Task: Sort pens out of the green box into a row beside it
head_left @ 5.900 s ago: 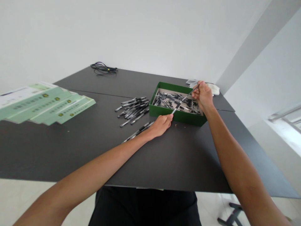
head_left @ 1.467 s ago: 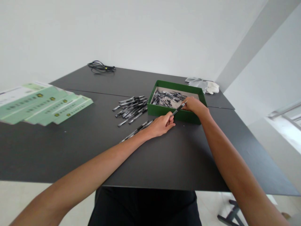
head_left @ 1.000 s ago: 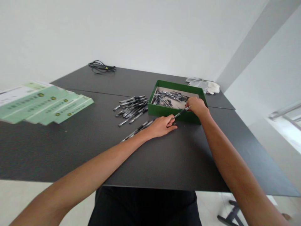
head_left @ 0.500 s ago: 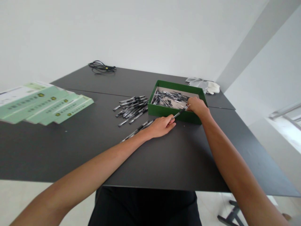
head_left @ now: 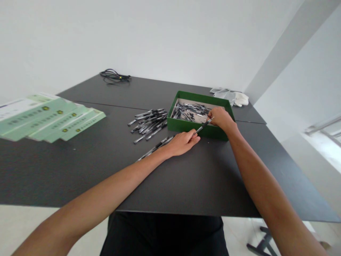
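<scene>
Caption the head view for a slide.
Left hand holds a pen; right hand reaches into the green box.

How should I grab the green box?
Probably by both short end walls, fingers over the rims from above, lifting level. The green box is long and open-topped, with loose pen parts inside; the pen pile crowds its left end, making a low side approach awkward.

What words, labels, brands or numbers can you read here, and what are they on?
Nothing is clear enough to quote.
Green sheets: a line of characters and a yellowish emblem on each strip, too blurred to read.
White panel behind them: faint print, unreadable.
Pens beside the box: any print is too small to make out.
Green box: no writing visible.
</scene>
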### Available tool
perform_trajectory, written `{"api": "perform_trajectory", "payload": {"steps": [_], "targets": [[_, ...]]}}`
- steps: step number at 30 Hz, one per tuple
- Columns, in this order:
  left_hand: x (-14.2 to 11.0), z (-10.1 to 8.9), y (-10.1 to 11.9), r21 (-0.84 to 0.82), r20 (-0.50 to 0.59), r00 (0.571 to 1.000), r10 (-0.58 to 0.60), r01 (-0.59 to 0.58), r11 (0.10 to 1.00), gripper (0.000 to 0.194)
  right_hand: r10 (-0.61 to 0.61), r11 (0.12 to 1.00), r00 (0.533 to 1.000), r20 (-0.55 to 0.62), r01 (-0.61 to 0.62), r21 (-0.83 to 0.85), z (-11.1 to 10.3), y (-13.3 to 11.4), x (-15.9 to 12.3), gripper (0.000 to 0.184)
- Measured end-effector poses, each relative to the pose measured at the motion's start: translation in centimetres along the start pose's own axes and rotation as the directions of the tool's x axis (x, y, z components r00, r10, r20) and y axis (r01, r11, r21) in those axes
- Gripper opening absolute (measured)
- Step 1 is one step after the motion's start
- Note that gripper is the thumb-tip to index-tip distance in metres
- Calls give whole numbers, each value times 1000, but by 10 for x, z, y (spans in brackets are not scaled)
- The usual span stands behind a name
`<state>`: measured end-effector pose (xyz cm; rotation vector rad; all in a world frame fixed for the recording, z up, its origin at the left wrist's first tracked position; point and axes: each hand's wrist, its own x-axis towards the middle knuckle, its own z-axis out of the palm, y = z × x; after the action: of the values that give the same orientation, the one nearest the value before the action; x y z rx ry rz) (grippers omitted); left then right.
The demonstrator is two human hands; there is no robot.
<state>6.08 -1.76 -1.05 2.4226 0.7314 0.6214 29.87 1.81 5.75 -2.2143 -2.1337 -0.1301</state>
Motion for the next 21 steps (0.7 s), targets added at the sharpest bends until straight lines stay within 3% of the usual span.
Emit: {"api": "perform_trajectory", "payload": {"steps": [5,8,10,13,16,21], "targets": [[-1,-2,1,-71,6,999,-39,40,997,50,-20,976,945,-327,89,198,0,3,6,19],[-1,-3,0,-131,-10,1000,-20,18,991,56,9,922,901,-434,160,351,1,6,10,17],[-1,-2,-1,-183,-44,999,-15,6,983,58,60,835,901,-430,190,516,2,9,11,17],[0,-2,-3,-246,-120,992,-26,-4,969,59,125,613,941,-316,177,770,4,10,11,24],[1,-1,-4,-271,-183,981,-57,5,963,61,135,409,967,-215,143,901,3,7,12,31],[1,-2,-4,-272,-248,958,-142,72,960,63,-10,281,987,-163,159,946,-4,0,10,41]]}}
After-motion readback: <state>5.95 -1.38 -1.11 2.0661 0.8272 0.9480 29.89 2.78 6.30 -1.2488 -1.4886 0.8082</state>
